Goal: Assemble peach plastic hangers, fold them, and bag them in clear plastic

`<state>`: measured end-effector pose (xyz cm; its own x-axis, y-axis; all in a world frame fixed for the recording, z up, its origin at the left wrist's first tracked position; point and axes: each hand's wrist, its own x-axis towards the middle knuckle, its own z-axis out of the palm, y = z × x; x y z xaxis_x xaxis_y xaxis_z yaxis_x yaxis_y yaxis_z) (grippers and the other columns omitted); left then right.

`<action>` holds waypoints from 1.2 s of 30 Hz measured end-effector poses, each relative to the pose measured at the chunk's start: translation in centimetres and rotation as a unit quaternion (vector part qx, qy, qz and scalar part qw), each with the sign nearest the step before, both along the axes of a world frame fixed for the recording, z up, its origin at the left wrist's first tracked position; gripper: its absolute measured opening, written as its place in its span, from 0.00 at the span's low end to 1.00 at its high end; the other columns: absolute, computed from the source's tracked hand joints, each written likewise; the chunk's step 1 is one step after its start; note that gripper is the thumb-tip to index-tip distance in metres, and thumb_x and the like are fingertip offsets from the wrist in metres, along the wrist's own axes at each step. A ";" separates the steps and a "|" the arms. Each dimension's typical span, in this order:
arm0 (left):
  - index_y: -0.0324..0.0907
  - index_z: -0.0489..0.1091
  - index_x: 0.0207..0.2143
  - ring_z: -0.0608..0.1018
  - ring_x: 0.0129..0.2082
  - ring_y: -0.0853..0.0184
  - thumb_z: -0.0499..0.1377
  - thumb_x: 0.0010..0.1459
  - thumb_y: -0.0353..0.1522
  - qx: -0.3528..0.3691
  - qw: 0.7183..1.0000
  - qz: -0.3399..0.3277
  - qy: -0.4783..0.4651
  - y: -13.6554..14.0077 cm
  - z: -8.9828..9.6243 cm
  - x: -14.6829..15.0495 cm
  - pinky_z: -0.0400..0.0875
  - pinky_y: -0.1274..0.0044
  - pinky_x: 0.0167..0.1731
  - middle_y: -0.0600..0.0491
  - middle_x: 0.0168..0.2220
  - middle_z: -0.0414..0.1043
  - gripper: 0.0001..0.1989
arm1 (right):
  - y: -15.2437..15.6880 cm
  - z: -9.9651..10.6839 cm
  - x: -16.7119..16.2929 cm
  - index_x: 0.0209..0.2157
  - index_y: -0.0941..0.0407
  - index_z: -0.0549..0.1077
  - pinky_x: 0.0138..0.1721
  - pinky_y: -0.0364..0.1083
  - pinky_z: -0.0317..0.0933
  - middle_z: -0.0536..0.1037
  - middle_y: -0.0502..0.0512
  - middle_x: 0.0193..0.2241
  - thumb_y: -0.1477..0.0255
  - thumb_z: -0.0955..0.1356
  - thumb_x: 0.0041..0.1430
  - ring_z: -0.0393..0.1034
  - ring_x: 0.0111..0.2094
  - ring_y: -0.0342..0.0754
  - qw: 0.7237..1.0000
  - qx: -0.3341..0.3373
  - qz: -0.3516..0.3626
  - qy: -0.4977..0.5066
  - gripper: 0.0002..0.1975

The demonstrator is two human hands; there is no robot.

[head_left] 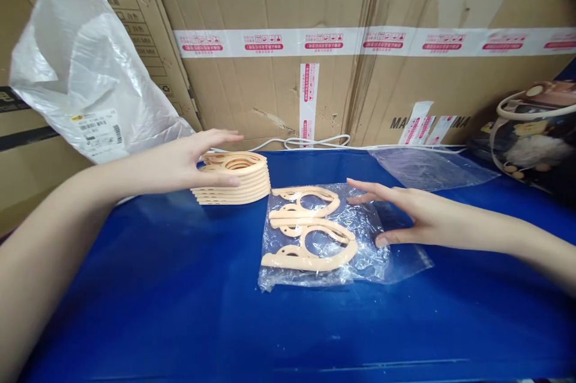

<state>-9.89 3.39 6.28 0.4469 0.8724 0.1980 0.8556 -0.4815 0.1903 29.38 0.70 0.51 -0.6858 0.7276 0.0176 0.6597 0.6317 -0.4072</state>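
A stack of peach folding hangers [256, 182] stands on the blue table. My left hand [180, 161] reaches over its left side, thumb in front and fingers above, spread apart; whether the thumb touches the stack I cannot tell. In the middle lies a clear plastic bag [373, 257] with two groups of folded peach hangers [330, 263] inside, laid one above the other. At the bag's right edge is my right hand [418, 215], its fingers apart and gripping nothing. Its fingertips hover over or lightly touch the plastic.
Large cardboard boxes [270, 95] rise behind the blue table [180, 311]. A white plastic mailer [90, 71] leans at the left. Another clear bag [432, 167] lies at the back right, beside a transparent round-handled bag [531, 137]. A white cable [315, 141] runs along the boxes.
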 end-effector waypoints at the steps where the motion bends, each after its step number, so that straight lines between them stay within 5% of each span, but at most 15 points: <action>1: 0.43 0.54 0.64 0.65 0.60 0.52 0.59 0.56 0.51 -0.014 1.000 0.009 0.012 0.4 -0.1 -0.7 0.59 0.58 0.59 0.48 0.65 0.57 0.39 | 0.0 0.0 0.0 0.67 0.40 0.39 0.56 0.54 0.61 0.66 0.50 0.61 0.57 0.68 0.59 0.64 0.58 0.54 1.000 -0.007 0.003 -0.003 0.43; 10: 0.41 0.60 0.61 0.75 0.50 0.60 0.61 0.58 0.43 -0.036 0.999 0.013 0.038 2.0 -1.0 -2.1 0.70 0.68 0.50 0.52 0.57 0.69 0.32 | 0.2 0.3 0.5 0.67 0.41 0.42 0.55 0.53 0.62 0.69 0.50 0.59 0.60 0.69 0.59 0.65 0.57 0.53 1.000 -0.013 0.024 0.001 0.42; 17: 0.43 0.64 0.59 0.76 0.49 0.57 0.64 0.51 0.47 0.007 1.000 -0.018 -0.002 2.2 -0.4 -2.1 0.72 0.71 0.47 0.50 0.55 0.70 0.35 | 1.3 0.3 0.8 0.57 0.49 0.65 0.50 0.57 0.61 0.79 0.53 0.41 0.65 0.64 0.62 0.72 0.45 0.54 0.978 0.202 -0.052 0.025 0.22; 23: 0.44 0.64 0.56 0.72 0.51 0.56 0.67 0.47 0.49 0.085 0.985 -0.101 -0.107 -0.5 -1.2 3.3 0.69 0.66 0.50 0.48 0.53 0.68 0.37 | -1.1 1.3 -1.2 0.46 0.52 0.71 0.32 0.47 0.63 0.75 0.51 0.31 0.61 0.65 0.63 0.69 0.31 0.48 0.956 0.197 -0.131 0.173 0.14; 27: 0.43 0.60 0.58 0.71 0.51 0.59 0.67 0.49 0.47 0.104 0.970 -0.186 -0.118 -3.3 -3.5 7.9 0.68 0.68 0.50 0.47 0.52 0.66 0.38 | -3.5 1.2 -2.9 0.50 0.51 0.68 0.38 0.48 0.65 0.74 0.55 0.44 0.60 0.71 0.55 0.69 0.40 0.51 0.962 0.199 -0.063 0.173 0.23; 29: 0.42 0.59 0.58 0.70 0.52 0.59 0.67 0.50 0.45 0.118 0.965 -0.209 -0.104 -4.4 -4.5 9.4 0.68 0.68 0.50 0.46 0.53 0.65 0.38 | -4.3 0.9 -3.6 0.51 0.50 0.66 0.41 0.49 0.65 0.72 0.56 0.49 0.60 0.74 0.51 0.69 0.45 0.53 0.970 0.147 -0.041 0.188 0.27; 31: 0.40 0.58 0.59 0.70 0.51 0.59 0.67 0.50 0.46 0.140 0.960 -0.221 -0.094 -5.1 -5.2 10.3 0.68 0.67 0.50 0.45 0.53 0.65 0.39 | -4.5 0.6 -4.1 0.48 0.50 0.65 0.39 0.47 0.67 0.74 0.55 0.47 0.61 0.71 0.56 0.70 0.44 0.51 0.968 0.038 -0.054 0.241 0.21; 36: 0.39 0.54 0.61 0.70 0.50 0.55 0.65 0.50 0.50 0.172 0.960 -0.211 -0.071 -5.3 -6.1 10.7 0.67 0.64 0.50 0.43 0.55 0.64 0.42 | -3.6 0.2 -4.5 0.43 0.51 0.60 0.25 0.40 0.65 0.77 0.50 0.32 0.62 0.67 0.62 0.71 0.28 0.43 0.901 -0.192 -0.088 0.378 0.13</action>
